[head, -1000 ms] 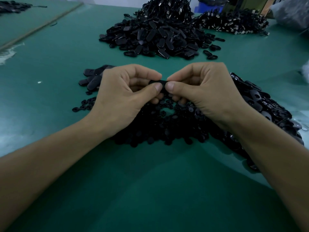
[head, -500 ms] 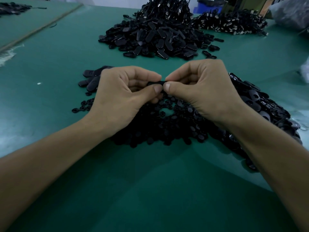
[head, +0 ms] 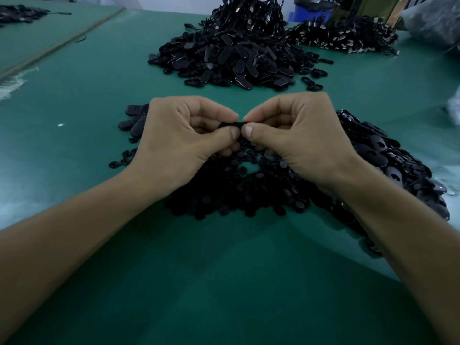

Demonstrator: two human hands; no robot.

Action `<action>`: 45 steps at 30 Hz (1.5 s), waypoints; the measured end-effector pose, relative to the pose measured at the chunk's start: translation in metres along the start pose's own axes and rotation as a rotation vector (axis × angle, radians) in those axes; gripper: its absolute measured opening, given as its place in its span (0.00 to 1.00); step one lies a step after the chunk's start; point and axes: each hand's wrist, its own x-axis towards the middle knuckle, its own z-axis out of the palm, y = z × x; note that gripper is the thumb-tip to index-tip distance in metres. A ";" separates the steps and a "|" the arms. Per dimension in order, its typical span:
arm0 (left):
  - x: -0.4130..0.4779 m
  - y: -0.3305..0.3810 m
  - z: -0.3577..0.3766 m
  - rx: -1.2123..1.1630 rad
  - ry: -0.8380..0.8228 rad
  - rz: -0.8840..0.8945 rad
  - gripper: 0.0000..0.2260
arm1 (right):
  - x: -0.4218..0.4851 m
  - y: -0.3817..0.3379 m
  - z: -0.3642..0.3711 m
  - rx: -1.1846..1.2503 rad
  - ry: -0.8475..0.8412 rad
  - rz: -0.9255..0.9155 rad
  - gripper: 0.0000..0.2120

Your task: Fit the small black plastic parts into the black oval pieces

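Head view.
A: What do the person's two hands hold?
B: The left hand (head: 179, 140) and the right hand (head: 298, 138) meet thumb to thumb above the green surface (head: 224, 282). Both are clenched on one flat black oval plastic piece (head: 230, 125). Each pinches an end between thumb and forefinger, and the other fingers are curled under.
A: Is a small part seated in it?
B: That cannot be told; the fingers cover most of the piece.
A: Where do the loose parts lie?
B: Directly beneath the hands, spreading toward six o'clock, lies a low heap of small round black plastic parts (head: 236, 195). At three o'clock from the hands, a pile of glossy black oval pieces (head: 388, 155) runs under the right forearm. At nine o'clock, just beside the left knuckles, a few matte black oval pieces (head: 134, 118) lie on the surface.
A: And farther off?
B: At twelve o'clock, well apart from the hands, stands a tall mound of black oval pieces (head: 231, 61) with dark cords heaped on top. At one o'clock behind it lies a spread of black cords with pale metal ends (head: 343, 38), with a blue bin (head: 311, 11) at the far edge.
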 end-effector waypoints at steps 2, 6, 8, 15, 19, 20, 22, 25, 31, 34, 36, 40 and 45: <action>0.001 -0.001 -0.001 0.048 0.012 0.022 0.09 | 0.001 0.000 -0.002 0.017 -0.021 0.022 0.07; 0.008 -0.009 -0.011 0.242 0.139 0.068 0.11 | 0.001 0.008 -0.007 -0.279 -0.003 0.085 0.12; 0.013 -0.012 -0.020 0.358 0.202 0.071 0.11 | 0.001 0.011 -0.013 -0.585 0.027 0.110 0.16; 0.025 -0.018 -0.039 0.527 0.246 0.067 0.12 | -0.005 0.013 -0.020 -1.119 -0.007 0.356 0.14; 0.026 -0.023 -0.045 0.691 0.212 0.046 0.14 | -0.003 0.016 -0.024 -1.028 -0.023 0.311 0.15; 0.026 -0.024 -0.046 0.719 0.208 0.038 0.13 | -0.002 0.016 -0.025 -0.996 -0.022 0.291 0.14; 0.025 -0.027 -0.048 0.750 0.205 0.018 0.13 | -0.001 0.016 -0.027 -0.942 -0.008 0.270 0.10; 0.025 -0.027 -0.048 0.756 0.210 -0.027 0.12 | 0.001 0.018 -0.030 -0.860 0.022 0.249 0.07; 0.024 -0.026 -0.046 0.802 0.211 -0.048 0.10 | 0.004 0.017 -0.036 -0.876 -0.014 0.313 0.22; 0.022 -0.023 -0.043 0.786 0.208 -0.006 0.04 | 0.003 0.018 -0.036 -0.872 0.005 0.286 0.19; 0.020 -0.019 -0.039 0.766 0.192 0.039 0.02 | 0.002 0.020 -0.036 -0.878 0.014 0.273 0.19; 0.015 -0.013 -0.027 0.708 0.142 0.137 0.03 | 0.006 0.023 -0.038 -0.840 0.027 0.254 0.15; 0.005 -0.002 -0.007 0.524 0.045 0.197 0.01 | 0.004 0.017 -0.030 -0.651 0.156 0.029 0.10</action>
